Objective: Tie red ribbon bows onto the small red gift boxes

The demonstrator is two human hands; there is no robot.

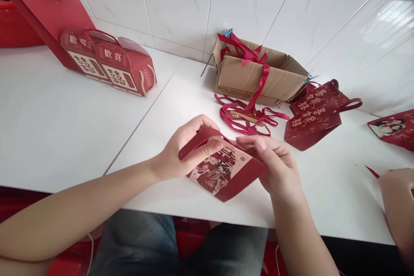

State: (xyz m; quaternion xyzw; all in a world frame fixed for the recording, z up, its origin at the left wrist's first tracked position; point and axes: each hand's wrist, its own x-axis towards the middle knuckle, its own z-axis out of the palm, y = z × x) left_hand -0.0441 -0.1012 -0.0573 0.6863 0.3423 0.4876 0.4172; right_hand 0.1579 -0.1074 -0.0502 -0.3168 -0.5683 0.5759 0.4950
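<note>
A red gift box (223, 172) with a printed cartoon couple is held between both hands, tilted above the table's front edge. My left hand (190, 146) grips its upper left side, thumb across the front and fingers behind, near a red strap at the top. My right hand (274, 159) holds the upper right corner between thumb and fingers; some of those fingertips are hidden behind the box. Just beyond the box lie tangled red ribbons and straps (237, 114), with a tan strip (247, 117) among them.
A cardboard box (258, 78) with red ribbon over its side stands by the tiled wall. Red gift boxes (313, 116) stand to the right, others (110, 62) at the left near a red basin (19, 21). Another person's hand (397, 194) is at the right edge.
</note>
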